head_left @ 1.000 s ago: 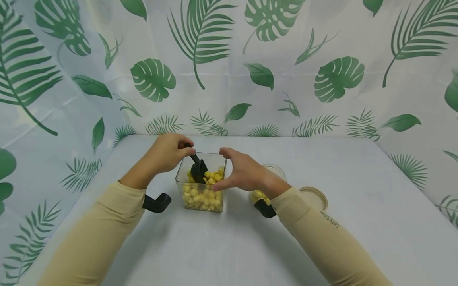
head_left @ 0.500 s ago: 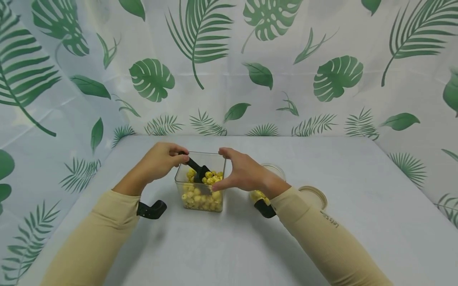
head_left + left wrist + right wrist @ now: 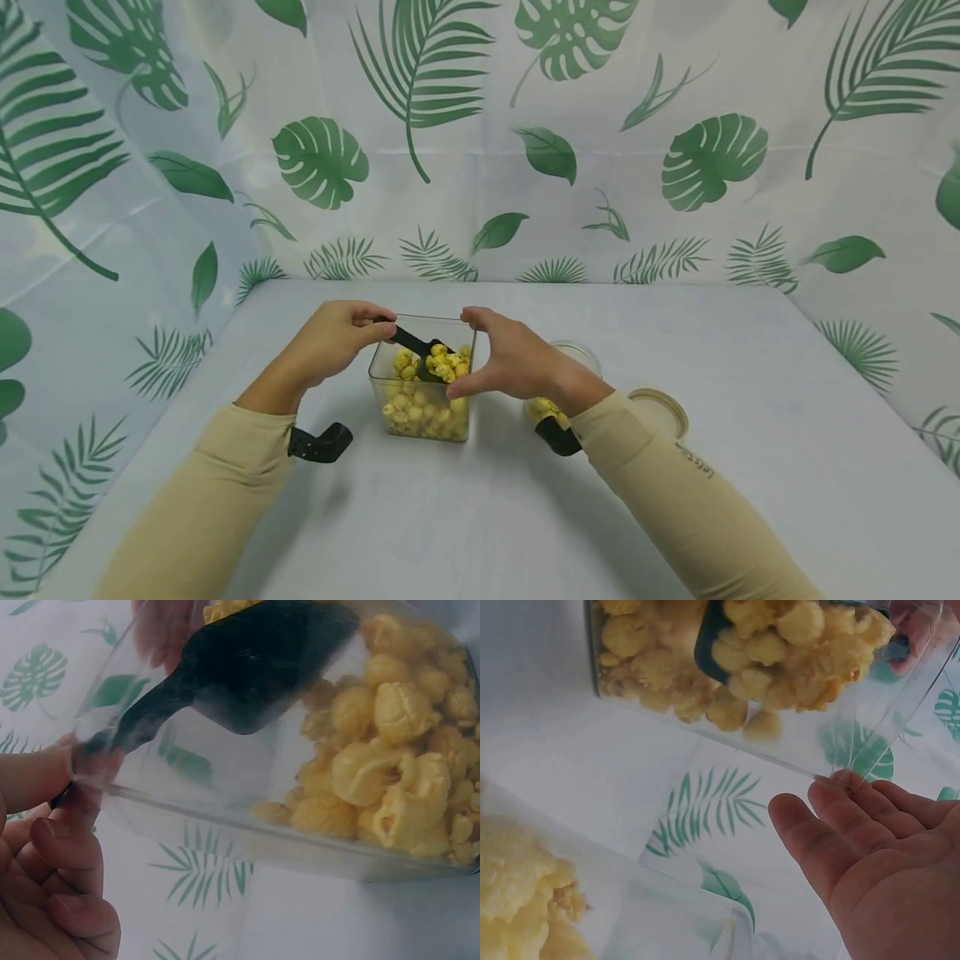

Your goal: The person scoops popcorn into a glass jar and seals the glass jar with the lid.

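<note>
1. Since a moment ago, we see from the head view that the black plastic scoop [image 3: 420, 346] has risen, loaded with yellow popcorn [image 3: 444, 363]. Our left hand [image 3: 333, 340] pinches its handle; our right hand [image 3: 510, 360] spans wide, steadying the clear square plastic container [image 3: 420, 417]. A round clear jar [image 3: 577, 358] and tan lid [image 3: 660, 412] sit beside.
2. Left wrist: curled fingers [image 3: 67, 855] grip the handle.
3. Right wrist: straight fingertips [image 3: 832, 825] touch the container's rim.

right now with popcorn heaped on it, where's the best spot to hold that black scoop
Probably the handle end, from the left, where the left hand pinches it now. The black scoop slants down from the clear box's left rim, and its bowl is loaded with popcorn, so only the handle is free.
</note>
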The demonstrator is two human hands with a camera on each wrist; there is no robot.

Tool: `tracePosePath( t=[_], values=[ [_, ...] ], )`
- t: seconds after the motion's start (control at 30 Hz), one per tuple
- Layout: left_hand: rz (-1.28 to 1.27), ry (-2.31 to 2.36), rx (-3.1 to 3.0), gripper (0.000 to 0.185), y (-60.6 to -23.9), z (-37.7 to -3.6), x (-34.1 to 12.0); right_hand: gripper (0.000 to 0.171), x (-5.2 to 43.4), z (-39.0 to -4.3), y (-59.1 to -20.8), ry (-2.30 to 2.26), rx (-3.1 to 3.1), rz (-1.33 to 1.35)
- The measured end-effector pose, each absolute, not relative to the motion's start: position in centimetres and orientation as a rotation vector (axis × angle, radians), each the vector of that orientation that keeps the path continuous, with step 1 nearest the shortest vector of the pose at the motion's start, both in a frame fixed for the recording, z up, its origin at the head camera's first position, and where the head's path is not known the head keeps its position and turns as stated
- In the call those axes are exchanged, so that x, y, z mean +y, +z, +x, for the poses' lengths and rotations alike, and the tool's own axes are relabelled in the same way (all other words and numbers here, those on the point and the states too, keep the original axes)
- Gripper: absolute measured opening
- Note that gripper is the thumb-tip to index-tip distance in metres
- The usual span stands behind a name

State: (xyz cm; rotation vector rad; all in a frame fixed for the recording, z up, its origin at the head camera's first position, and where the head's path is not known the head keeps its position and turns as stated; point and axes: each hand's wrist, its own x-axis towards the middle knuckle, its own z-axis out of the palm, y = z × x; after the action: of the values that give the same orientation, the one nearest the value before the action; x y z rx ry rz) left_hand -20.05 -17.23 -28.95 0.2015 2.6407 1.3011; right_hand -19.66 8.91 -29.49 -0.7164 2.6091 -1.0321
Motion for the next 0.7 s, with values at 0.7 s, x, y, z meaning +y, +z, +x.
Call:
tracePosePath(
  t=[0.7],
  values=[
    [0.119,1.692,2.450,0.041,-30.5,-19.8,-18.9,0.106,9.0,-19.5,-29.4,-1.047,2.591,-0.723]
  ],
)
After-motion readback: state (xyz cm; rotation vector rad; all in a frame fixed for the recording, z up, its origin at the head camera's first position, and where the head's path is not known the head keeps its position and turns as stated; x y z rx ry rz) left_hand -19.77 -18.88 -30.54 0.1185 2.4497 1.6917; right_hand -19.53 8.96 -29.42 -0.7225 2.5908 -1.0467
